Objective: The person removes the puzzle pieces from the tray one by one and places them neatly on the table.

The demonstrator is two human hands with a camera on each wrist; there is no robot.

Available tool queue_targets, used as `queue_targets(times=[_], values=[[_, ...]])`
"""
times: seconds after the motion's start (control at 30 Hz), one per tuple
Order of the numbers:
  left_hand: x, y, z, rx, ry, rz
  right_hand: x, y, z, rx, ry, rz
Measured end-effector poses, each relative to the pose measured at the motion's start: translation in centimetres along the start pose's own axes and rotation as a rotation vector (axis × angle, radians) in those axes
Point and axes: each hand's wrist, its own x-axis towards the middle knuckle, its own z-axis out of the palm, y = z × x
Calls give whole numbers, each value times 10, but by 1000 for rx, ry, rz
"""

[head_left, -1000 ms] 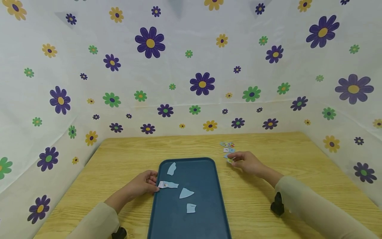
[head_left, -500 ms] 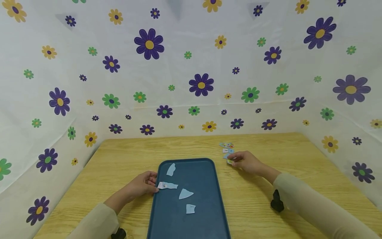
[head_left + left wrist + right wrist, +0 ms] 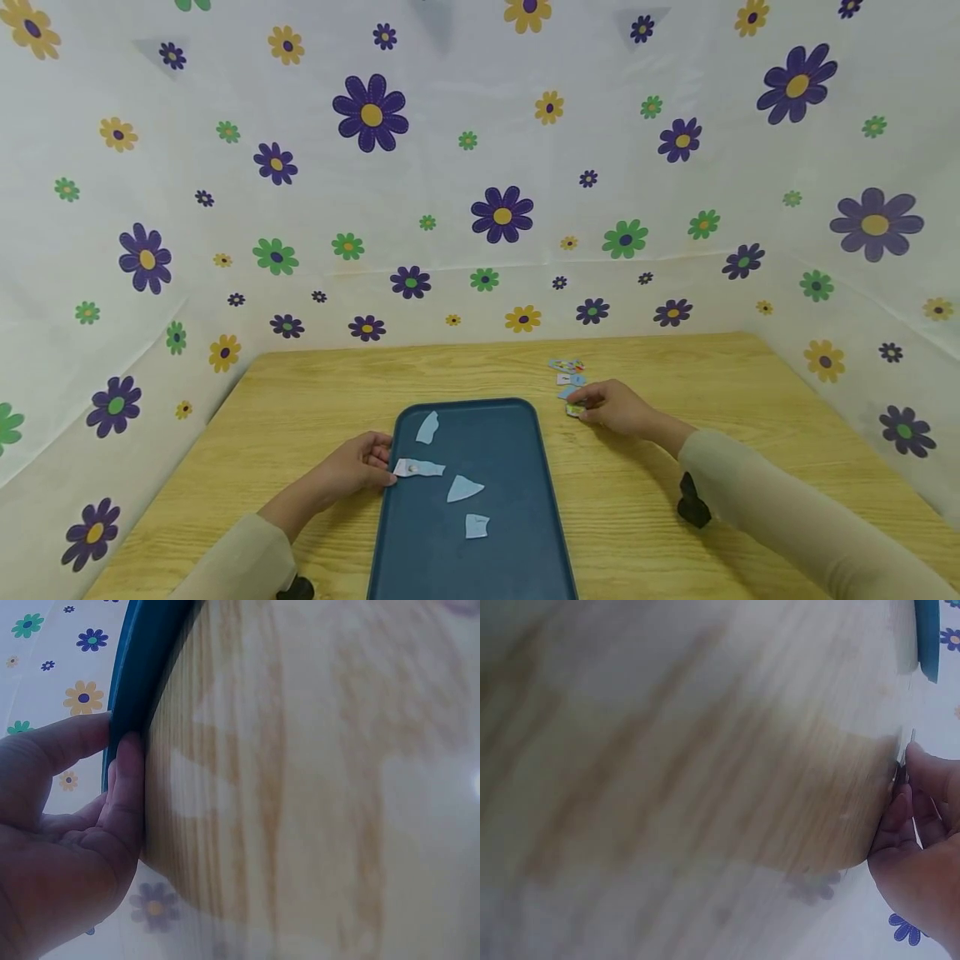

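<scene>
In the head view my left hand (image 3: pixel 356 467) holds the left rim of a dark blue tray (image 3: pixel 517 533). The left wrist view shows the thumb on the rim, with fingers against the tray's outer side (image 3: pixel 136 667). My right hand (image 3: pixel 618 408) pinches a small flat puzzle piece (image 3: pixel 574 411) with green and yellow print, low over the table right of the tray. In the right wrist view this piece (image 3: pixel 913 736) shows only as a thin edge at the fingertips. A light blue piece (image 3: pixel 566 392) lies just beyond it, partly behind the fingers.
On the tray lie several pale blue pieces: a curved one (image 3: pixel 427 427), a printed strip (image 3: pixel 420 468), a triangular one (image 3: pixel 465 488) and a squarish one (image 3: pixel 476 526). Beyond my right hand, a white-and-blue piece (image 3: pixel 570 379) and a colourful piece (image 3: pixel 566 365) form a column on the wooden table (image 3: pixel 315 375).
The pinched piece has shifted slightly nearer and now lies flatter by the column of pieces. My left hand keeps its hold on the tray; the head view has drifted slightly.
</scene>
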Motion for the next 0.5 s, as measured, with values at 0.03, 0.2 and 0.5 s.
queue_targets(times=[0.03,0.2,0.5], values=[[0,0,0,0,-2,0,0,0,0,1,-3,-6],[1,-1,-1,1,-5,8,0,0,-1,13,-3,-10],[0,-1,0,2,-2,6,0,-3,0,-9,-2,-13]])
